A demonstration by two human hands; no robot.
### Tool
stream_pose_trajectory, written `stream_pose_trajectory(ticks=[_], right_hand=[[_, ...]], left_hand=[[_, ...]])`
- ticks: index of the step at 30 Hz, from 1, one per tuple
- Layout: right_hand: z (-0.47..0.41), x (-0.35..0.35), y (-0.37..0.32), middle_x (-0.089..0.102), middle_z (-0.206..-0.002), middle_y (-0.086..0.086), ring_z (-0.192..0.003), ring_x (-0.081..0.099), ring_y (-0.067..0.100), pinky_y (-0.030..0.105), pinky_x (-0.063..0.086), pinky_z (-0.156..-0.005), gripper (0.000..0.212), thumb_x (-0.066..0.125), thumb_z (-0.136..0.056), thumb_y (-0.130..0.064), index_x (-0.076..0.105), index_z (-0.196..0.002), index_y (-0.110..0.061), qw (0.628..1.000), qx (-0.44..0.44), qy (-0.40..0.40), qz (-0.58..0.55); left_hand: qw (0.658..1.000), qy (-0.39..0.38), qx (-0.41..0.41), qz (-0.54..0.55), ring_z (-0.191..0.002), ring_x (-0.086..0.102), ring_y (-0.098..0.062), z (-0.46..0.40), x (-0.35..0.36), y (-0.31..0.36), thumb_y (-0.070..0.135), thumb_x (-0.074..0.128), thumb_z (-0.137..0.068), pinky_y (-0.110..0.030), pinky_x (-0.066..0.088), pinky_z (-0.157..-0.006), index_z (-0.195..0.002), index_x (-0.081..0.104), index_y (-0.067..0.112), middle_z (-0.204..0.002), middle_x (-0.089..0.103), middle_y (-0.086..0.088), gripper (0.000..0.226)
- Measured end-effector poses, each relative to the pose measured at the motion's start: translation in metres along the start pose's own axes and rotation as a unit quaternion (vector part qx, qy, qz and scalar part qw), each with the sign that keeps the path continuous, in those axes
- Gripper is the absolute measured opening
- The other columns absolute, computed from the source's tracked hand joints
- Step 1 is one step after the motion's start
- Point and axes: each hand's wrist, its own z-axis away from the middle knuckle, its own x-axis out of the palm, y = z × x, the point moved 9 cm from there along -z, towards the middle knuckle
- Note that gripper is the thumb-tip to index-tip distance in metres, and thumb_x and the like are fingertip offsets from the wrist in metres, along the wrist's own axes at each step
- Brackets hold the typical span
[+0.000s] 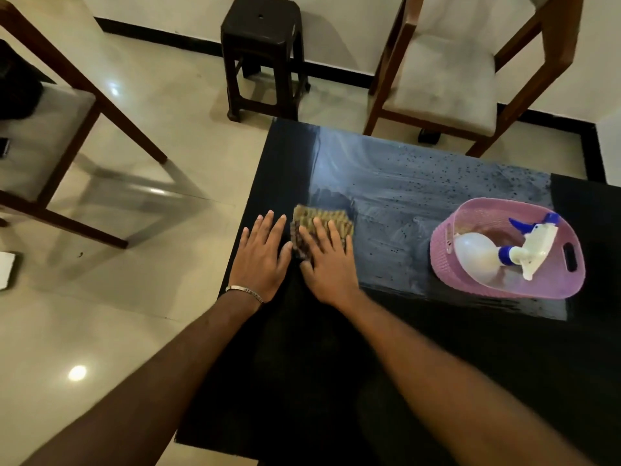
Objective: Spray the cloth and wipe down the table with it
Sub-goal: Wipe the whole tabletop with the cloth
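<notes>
A pink oval plastic basket with a woven-look wall and slot handles (pixel 443 253) stands on the right part of the black glossy rectangular table (pixel 336 381), nearer its far edge than its near one. Inside the basket lies 1 thing: a clear plastic spray bottle with a white trigger head and blue nozzle and collar (pixel 497 255), tipped on its side with the rounded body toward the basket's left wall and the head toward its right handle slot. Its liquid level cannot be told.

The small folded cloth, woven in tan and brown checks (pixel 319 220), lies flat on the table close to the left edge, about midway between the far and near edges. The right hand (pixel 331 264) presses down on it with fingers spread and straight (palm flat, not clenched around it), covering the cloth's near half. The left hand (pixel 263 260) lies palm down just beside the cloth on its left, fingers extended and loose, grasping nothing, at the very left edge of the table; a thin silver bracelet (pixel 245 292) circles that wrist.

A pale streaked film with dark specks covers the table's far half around the basket. Beyond the far edge stand a dark plastic stool (pixel 263 45) and a wooden chair with a grey cushion (pixel 447 79).
</notes>
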Motion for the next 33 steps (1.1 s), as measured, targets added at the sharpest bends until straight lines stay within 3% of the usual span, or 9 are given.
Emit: stream_pose_trajectory(ticks=[3,6,8,12,15,21,25,30,33], right_hand=[[0.087,0.033,-0.022,-0.008,-0.165,-0.006,-0.152,-0.014,0.023,0.049,-0.011,-0.121,0.072,0.033,-0.092,-0.048,0.004,-0.157,-0.039,0.998,-0.042,-0.035,-0.016],[0.157,0.060,-0.033,0.010,-0.166,-0.004,-0.152,0.012,0.025,0.049,0.005,-0.116,0.083,0.049,-0.081,-0.050,0.017,-0.157,-0.037,0.995,-0.084,-0.057,0.024],[0.156,0.061,-0.027,0.013,-0.166,-0.007,-0.151,0.018,0.023,0.047,0.008,-0.115,0.083,0.050,-0.081,-0.052,0.020,-0.156,-0.039,0.992,-0.092,-0.074,0.033],[0.049,0.015,-0.001,-0.009,-0.164,-0.012,-0.152,-0.014,0.017,0.049,-0.011,-0.121,0.069,0.026,-0.091,-0.049,0.005,-0.156,-0.044,0.999,-0.042,-0.020,-0.019],[-0.065,-0.029,0.037,0.000,-0.167,-0.006,-0.153,-0.007,0.020,0.053,-0.003,-0.122,0.067,0.020,-0.092,-0.050,0.010,-0.157,-0.039,0.998,0.038,0.042,-0.003],[-0.176,-0.060,0.072,-0.004,-0.167,-0.002,-0.153,-0.009,0.024,0.055,-0.007,-0.121,0.065,0.029,-0.099,-0.047,0.004,-0.158,-0.036,0.995,0.102,0.022,-0.009],[-0.092,-0.037,0.050,0.001,-0.167,-0.003,-0.153,-0.006,0.022,0.054,0.001,-0.123,0.067,0.024,-0.094,-0.048,0.007,-0.158,-0.037,0.997,0.057,0.052,-0.005],[0.053,0.017,0.016,0.002,-0.167,-0.008,-0.154,-0.002,0.022,0.047,0.002,-0.120,0.079,0.041,-0.085,-0.043,0.009,-0.157,-0.040,1.000,0.023,0.015,-0.009],[0.055,0.024,0.017,0.012,-0.166,-0.009,-0.153,0.007,0.021,0.047,0.008,-0.117,0.081,0.046,-0.081,-0.044,0.017,-0.157,-0.041,1.000,0.024,-0.010,0.007]], left_hand=[[1.000,0.003,-0.007,0.006,-0.148,0.013,-0.021,-0.009,-0.004,-0.005,0.048,0.016,-0.094,-0.042,0.012,-0.120,-0.151,0.024,0.022,-0.159,0.020,-0.004,0.063],[1.000,0.003,-0.014,0.008,-0.148,0.013,-0.020,-0.018,-0.004,-0.008,0.044,0.021,-0.095,-0.041,0.012,-0.120,-0.151,0.024,0.023,-0.159,0.020,-0.003,0.059],[1.000,0.000,-0.010,0.004,-0.148,0.013,-0.020,-0.022,-0.001,-0.009,0.045,0.020,-0.095,-0.041,0.012,-0.121,-0.151,0.023,0.023,-0.159,0.019,-0.003,0.060],[1.000,0.003,0.002,-0.001,-0.148,0.014,-0.020,-0.034,0.005,-0.007,0.049,0.012,-0.091,-0.042,0.012,-0.121,-0.150,0.025,0.023,-0.159,0.021,-0.003,0.066],[1.000,-0.001,0.016,-0.015,-0.148,0.012,-0.020,-0.041,0.010,-0.001,0.049,0.011,-0.093,-0.041,0.010,-0.121,-0.151,0.022,0.024,-0.159,0.019,-0.003,0.064],[0.999,-0.018,0.029,-0.020,-0.149,0.009,-0.019,-0.070,0.023,0.008,0.045,0.019,-0.099,-0.043,0.010,-0.121,-0.152,0.017,0.025,-0.160,0.016,-0.002,0.057],[1.000,0.005,0.029,0.000,-0.148,0.012,-0.020,-0.096,0.014,0.008,0.046,0.016,-0.095,-0.042,0.010,-0.121,-0.151,0.022,0.023,-0.159,0.020,-0.004,0.061],[0.999,0.015,0.032,0.013,-0.148,0.012,-0.021,-0.125,0.004,0.005,0.047,0.014,-0.093,-0.043,0.009,-0.121,-0.151,0.023,0.022,-0.159,0.019,-0.004,0.064],[0.999,0.018,0.029,0.017,-0.148,0.011,-0.019,-0.132,0.003,0.003,0.047,0.014,-0.093,-0.043,0.010,-0.121,-0.151,0.023,0.023,-0.160,0.019,-0.004,0.064]])
